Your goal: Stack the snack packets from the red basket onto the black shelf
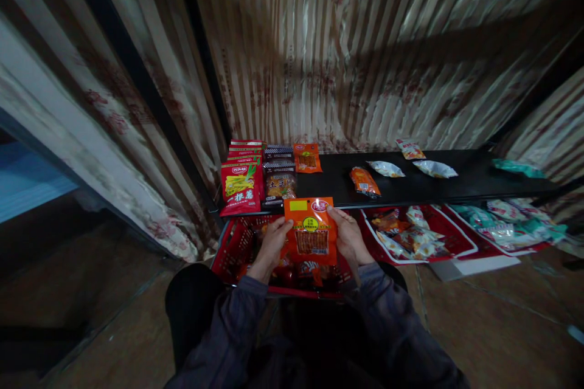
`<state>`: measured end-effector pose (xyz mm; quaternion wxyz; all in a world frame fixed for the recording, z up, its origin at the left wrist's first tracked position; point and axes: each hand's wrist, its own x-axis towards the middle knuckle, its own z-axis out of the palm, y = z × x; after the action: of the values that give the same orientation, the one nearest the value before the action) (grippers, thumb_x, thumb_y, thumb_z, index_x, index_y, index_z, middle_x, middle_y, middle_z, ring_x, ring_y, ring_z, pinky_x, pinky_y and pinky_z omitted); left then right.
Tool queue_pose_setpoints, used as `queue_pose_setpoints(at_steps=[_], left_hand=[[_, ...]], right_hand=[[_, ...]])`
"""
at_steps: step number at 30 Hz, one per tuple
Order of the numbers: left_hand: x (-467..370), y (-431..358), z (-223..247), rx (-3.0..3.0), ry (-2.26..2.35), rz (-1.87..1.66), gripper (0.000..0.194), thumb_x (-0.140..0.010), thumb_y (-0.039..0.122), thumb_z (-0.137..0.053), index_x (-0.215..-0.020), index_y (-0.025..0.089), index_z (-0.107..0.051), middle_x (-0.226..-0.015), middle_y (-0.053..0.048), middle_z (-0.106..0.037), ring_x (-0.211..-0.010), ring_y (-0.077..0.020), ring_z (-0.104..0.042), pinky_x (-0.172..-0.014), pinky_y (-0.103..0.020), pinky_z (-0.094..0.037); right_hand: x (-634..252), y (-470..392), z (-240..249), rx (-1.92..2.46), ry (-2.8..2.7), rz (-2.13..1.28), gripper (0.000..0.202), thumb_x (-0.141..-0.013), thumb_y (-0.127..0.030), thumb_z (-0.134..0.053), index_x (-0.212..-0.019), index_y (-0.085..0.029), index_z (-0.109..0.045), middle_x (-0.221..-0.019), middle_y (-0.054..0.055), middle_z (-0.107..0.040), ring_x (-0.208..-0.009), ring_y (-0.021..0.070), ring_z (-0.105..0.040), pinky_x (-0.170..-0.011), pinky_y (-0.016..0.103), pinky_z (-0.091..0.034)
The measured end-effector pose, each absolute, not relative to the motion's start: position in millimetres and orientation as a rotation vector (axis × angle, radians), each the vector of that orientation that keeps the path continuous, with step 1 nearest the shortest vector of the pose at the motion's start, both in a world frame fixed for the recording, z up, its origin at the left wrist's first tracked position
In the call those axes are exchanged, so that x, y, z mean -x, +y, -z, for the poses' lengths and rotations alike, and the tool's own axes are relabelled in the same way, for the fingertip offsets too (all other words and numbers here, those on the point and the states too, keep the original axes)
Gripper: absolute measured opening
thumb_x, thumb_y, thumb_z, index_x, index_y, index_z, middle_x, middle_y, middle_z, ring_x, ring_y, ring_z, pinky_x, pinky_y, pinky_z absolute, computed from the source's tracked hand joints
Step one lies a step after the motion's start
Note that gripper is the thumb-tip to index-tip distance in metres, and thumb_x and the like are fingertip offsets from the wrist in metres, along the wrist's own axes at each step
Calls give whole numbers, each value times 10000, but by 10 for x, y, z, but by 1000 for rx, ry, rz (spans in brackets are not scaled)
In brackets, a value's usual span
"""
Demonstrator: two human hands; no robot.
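Both hands hold one orange snack bag (311,231) upright above a red basket (232,249), its printed front facing me. My left hand (274,243) pinches its left edge, and my right hand (347,231) grips the right edge. Behind it on the black shelf (335,179) stand red snack bags (241,185) at the left end, then dark-topped bags (280,182), then another orange bag (307,158) near the back. Farther right a crumpled orange bag (364,182) lies on the shelf.
White packets (435,169) and a green packet (517,168) lie along the shelf's right part. Two more red baskets with mixed packets (417,237) (506,222) sit below it. A black post (203,48) rises at the left, and a striped curtain (347,55) hangs behind.
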<state>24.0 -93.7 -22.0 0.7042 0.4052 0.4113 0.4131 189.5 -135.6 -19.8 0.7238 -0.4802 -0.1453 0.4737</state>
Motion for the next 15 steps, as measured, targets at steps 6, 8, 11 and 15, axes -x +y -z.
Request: queue_pose_setpoints(at_steps=[6, 8, 11, 15], left_hand=[[-221, -995, 249, -967, 871, -831, 371, -592, 430, -783, -825, 148, -723, -841, -65, -755, -772, -203, -671, -714, -287, -474], [-221, -1013, 249, -980, 854, -822, 366, -587, 426, -786, -815, 146, -724, -828, -59, -756, -766, -202, -671, -695, -277, -471], [-212, -1031, 249, -983, 851, -805, 343, -586, 423, -788, -787, 152, -727, -785, -50, -752, -755, -204, -671, -662, -269, -467], [-199, -1028, 240, -927, 867, -835, 306, -564, 392, -807, -734, 152, -723, -758, -51, -750, -744, -202, -676, -669, -270, -479]], right_hand=[[-1976, -1311, 270, 1094, -325, -1025, 328, -542, -357, -866, -784, -201, -709, -688, -8, -752, -648, 191, -713, -603, 280, -566], [-2002, -1303, 297, 1096, -326, -1018, 319, -559, -352, -859, -794, -203, -704, -694, -7, -754, -676, 198, -720, -635, 293, -574], [-2023, -1300, 310, 1089, -357, -1024, 300, -587, -353, -849, -795, -200, -696, -693, 1, -752, -736, 221, -730, -686, 321, -581], [-2009, -1327, 268, 1047, -368, -1117, 307, -589, -371, -848, -787, -195, -693, -717, 20, -758, -804, 249, -733, -717, 347, -584]])
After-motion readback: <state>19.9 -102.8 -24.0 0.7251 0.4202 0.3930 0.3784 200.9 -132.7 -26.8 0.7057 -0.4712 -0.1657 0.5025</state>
